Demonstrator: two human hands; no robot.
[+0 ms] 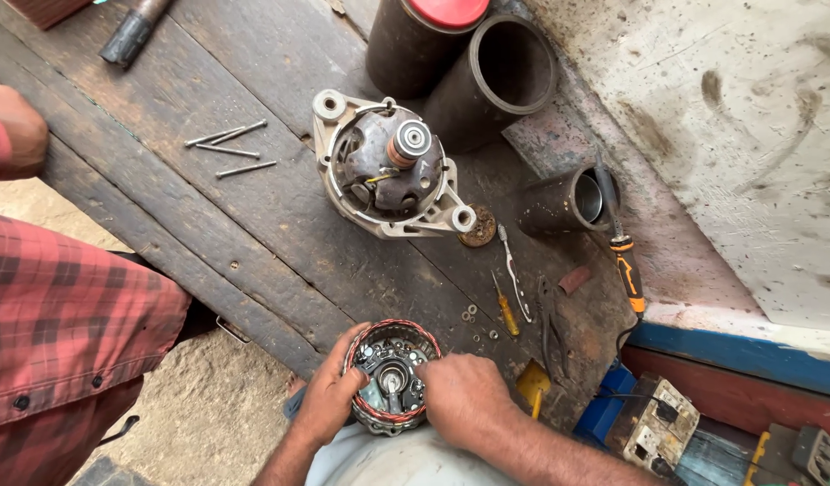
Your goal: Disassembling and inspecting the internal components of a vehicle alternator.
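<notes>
Alternator stator half (392, 376), copper-wound, at the wooden bench's (208, 216) near edge: left hand (329, 396) clasps its rim, right hand (464, 396) closes fingertips on inner fittings; disassembly step, seemingly calling for steady grip; rotor housing (388, 166) apart.

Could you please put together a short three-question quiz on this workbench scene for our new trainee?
1. Which hand cups the side of the round part with copper windings?
2. True or false: the four long bolts lie on the wooden bench, apart from the alternator housing.
3. The yellow-handled screwdriver lies: A) inside a steel pipe; B) on the bench by the small washers; C) in the right hand.

Key: 1 the left hand; 2 true; 3 B.
</notes>
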